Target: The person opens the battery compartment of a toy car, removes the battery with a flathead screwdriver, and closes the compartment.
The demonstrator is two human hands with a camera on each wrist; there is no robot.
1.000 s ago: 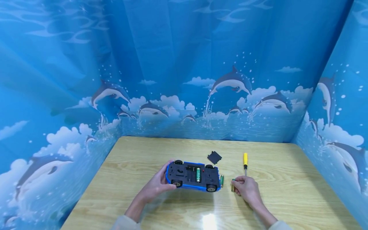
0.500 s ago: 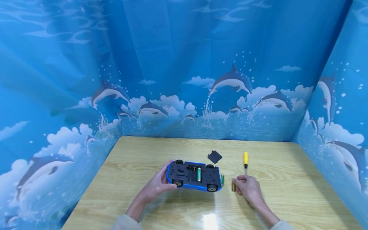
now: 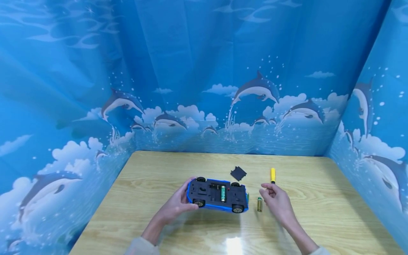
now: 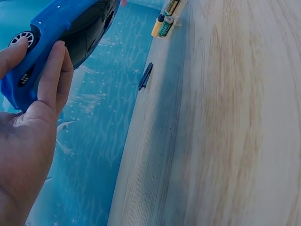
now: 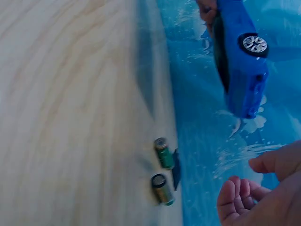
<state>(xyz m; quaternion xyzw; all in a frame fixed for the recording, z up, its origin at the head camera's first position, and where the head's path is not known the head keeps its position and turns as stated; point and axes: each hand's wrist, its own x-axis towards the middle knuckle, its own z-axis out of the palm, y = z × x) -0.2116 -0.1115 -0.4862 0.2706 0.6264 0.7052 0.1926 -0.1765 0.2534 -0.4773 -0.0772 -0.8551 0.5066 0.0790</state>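
A blue toy car (image 3: pixel 213 197) is hanging above the table, its matte black underside turned toward the head camera; the body is glossy and rounded, the tyres dark, the wheels spoked. The left hand (image 3: pixel 175 205) is grasping one end, thumb and fingers clamping opposite sides. A green cylindrical battery (image 3: pixel 223 194) is sitting crosswise in the recessed rectangular compartment. Just beyond the car's other end, a gold-and-green battery (image 3: pixel 259 204) is lying on the table (image 3: pixel 153 170), whose surface is showing a pale, streaked wood grain. The right hand (image 3: pixel 279 203) is staying just beside that battery, released, thumb apart from loosely bent fingers. A thin, black, tabbed cover (image 3: pixel 238 173) is lying flat behind the car; a screwdriver (image 3: pixel 272 174) with a smooth yellow handle is lying farther right, its shaft partly hidden by the right hand. A creased backdrop (image 3: pixel 191 88), printed with dolphins and clouds, is enclosing the table. Only the head view is showing the compartment; the wrist views are revealing the dark windows, and the right one is showing clearly a second loose battery (image 5: pixel 163 154), which the car is mostly hiding from the head camera.
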